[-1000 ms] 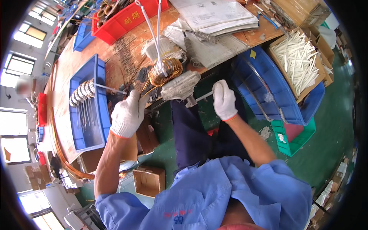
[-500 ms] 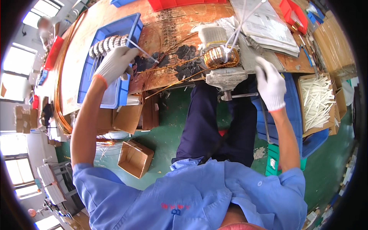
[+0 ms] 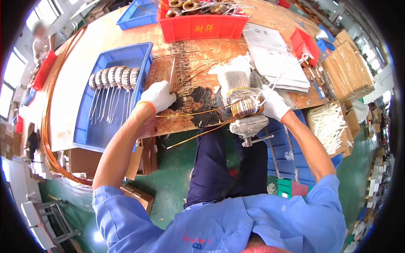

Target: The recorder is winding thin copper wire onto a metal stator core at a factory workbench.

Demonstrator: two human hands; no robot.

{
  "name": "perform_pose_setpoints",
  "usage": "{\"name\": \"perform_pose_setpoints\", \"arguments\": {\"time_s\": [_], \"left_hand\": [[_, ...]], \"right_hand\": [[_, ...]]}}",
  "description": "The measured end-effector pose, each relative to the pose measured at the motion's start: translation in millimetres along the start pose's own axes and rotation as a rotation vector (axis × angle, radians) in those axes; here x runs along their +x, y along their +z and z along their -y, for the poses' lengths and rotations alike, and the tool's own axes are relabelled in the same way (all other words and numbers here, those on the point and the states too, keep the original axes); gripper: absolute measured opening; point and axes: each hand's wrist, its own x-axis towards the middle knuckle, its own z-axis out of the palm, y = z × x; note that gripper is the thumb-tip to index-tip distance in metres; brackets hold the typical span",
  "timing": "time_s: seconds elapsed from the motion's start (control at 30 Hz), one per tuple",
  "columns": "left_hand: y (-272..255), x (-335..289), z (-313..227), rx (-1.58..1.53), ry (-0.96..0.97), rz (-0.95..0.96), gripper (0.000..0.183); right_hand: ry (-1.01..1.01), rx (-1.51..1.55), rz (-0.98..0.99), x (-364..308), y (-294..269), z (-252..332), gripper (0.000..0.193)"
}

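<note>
A copper-wound ring coil (image 3: pixel 247 108) sits against the vise (image 3: pixel 249 125) at the table's front edge, with a pale cloth pad (image 3: pixel 234 80) behind it. Long white tie strips (image 3: pixel 279 77) stand up from the coil's right side. My right hand (image 3: pixel 274 104), in a white glove, is at that side with its fingers curled about the base of the strips; some fingertips are hidden. My gloved left hand (image 3: pixel 159 97) is closed over the tabletop, a thin pale strip (image 3: pixel 172 69) sticking up from it. Two copper wire ends (image 3: pixel 190 114) run from the coil toward it.
Left of me a blue tray (image 3: pixel 80 135) holds a row of several wound coils (image 3: pixel 114 78) with long leads. A red bin (image 3: pixel 202 28) of coils stands at the back, papers (image 3: pixel 276 59) at the right. A box of white strips (image 3: pixel 327 128) is beyond my right arm.
My left hand has moved from above the blue tray right and nearer, with the thin strip. My right hand has come left onto the coil's side. The view has shifted, showing more of the table's back.
</note>
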Motion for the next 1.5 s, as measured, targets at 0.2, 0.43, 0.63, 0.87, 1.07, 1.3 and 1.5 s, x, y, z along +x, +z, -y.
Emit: {"name": "perform_pose_setpoints", "arguments": {"time_s": [0.2, 0.43, 0.63, 0.87, 1.07, 1.3, 1.5], "left_hand": [[9.2, 3.5, 2.8, 0.033, 0.115, -0.087, 0.037], [-18.7, 8.0, 23.3, -0.686, 0.002, -0.062, 0.033], [-11.4, 14.8, 32.0, -0.741, 0.006, -0.05, 0.029], [-3.6, 11.5, 18.4, -0.761, -0.042, -0.031, 0.028], [2.3, 8.6, 22.1, -0.701, 0.04, -0.086, 0.028], [-7.5, 27.6, 27.0, -0.76, 0.021, -0.099, 0.026], [-6.6, 33.0, 16.6, -0.843, -0.024, -0.144, 0.019]], "right_hand": [[0.06, -0.08, 0.208, 5.4, -38.0, 20.5, 0.05], [0.044, -0.481, -0.495, -50.8, -64.5, 31.9, 0.024], [0.243, 0.766, -0.149, -113.2, -47.7, 247.6, 0.007], [0.549, 1.405, 0.163, -38.5, 42.7, 309.1, 0.041], [0.497, 1.708, 0.171, -24.1, 65.0, 306.4, 0.028], [0.415, 1.073, 0.296, -157.4, 30.6, 277.0, 0.013], [0.644, 0.876, 0.084, -339.7, 24.9, 197.2, 0.01]]}}
